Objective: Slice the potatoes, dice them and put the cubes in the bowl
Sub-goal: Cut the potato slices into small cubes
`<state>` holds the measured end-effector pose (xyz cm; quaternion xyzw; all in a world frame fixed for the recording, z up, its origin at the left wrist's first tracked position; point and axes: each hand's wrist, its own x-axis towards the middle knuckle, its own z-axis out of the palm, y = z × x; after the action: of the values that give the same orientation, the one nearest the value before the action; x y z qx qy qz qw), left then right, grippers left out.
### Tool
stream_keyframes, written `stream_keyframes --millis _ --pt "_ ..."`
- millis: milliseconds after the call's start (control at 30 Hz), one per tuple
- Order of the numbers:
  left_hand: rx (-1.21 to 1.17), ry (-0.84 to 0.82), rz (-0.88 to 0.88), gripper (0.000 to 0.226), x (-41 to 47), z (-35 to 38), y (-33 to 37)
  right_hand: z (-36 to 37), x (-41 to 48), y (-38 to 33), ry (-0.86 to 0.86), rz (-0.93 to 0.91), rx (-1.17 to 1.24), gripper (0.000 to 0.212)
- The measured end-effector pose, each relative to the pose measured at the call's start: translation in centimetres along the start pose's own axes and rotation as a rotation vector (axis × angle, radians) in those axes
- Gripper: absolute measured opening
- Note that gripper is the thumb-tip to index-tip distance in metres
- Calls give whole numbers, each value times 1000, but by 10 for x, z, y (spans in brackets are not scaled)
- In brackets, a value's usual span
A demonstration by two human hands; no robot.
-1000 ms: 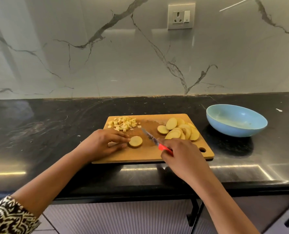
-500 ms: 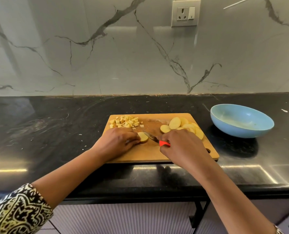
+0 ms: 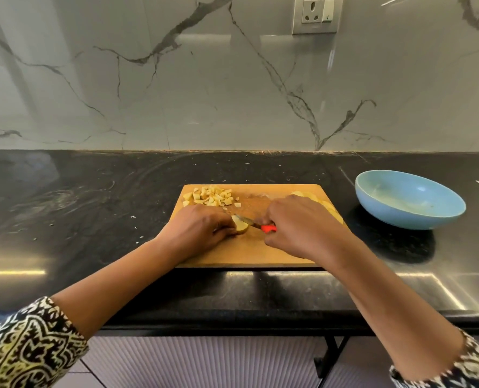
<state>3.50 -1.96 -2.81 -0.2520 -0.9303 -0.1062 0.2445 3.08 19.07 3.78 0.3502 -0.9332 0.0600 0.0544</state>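
Note:
A wooden cutting board (image 3: 249, 253) lies on the black counter. My left hand (image 3: 201, 231) holds a round potato slice (image 3: 239, 224) down on the board, fingers curled over it. My right hand (image 3: 299, 228) grips a knife with a red handle (image 3: 269, 228); its blade (image 3: 245, 219) rests on the slice. A pile of potato cubes (image 3: 211, 196) sits at the board's far left corner. More potato slices (image 3: 328, 205) lie at the far right, mostly hidden behind my right hand. A light blue bowl (image 3: 409, 198) stands right of the board, with no cubes visible inside.
The black counter (image 3: 78, 208) meets a marble wall at the back, with a power socket (image 3: 315, 14) high on the right. Small potato scraps (image 3: 133, 217) dot the counter left of the board. The counter's front edge runs just below the board.
My left hand has closed over the single slice. My right hand has brought the knife leftward until the blade sits on that slice, and it now covers most of the slice pile.

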Motion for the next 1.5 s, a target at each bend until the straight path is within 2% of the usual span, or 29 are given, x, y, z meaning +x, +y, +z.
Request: stream_keyframes --millis 233,367,567,933,1200,1333,1500 --pt "13 9 2 15 -3 0 2 -24 -41 18 -95 35 27 39" --pt "8 26 2 14 -6 -1 4 -34 -47 24 -80 49 49 37" --pt "-8 23 -38 42 -13 -4 7 -19 -32 14 45 81 129 37" --pt "-15 -66 11 46 -14 -8 3 0 0 3 2 18 84 38" --pt "120 -89 113 47 -11 -12 6 -8 -18 9 -58 -33 -4 39" --pt "88 -109 77 55 -11 -12 6 -20 -36 15 -94 1 1 40" --pt "90 -116 21 52 -16 -12 4 -40 -48 18 -92 30 -6 37"
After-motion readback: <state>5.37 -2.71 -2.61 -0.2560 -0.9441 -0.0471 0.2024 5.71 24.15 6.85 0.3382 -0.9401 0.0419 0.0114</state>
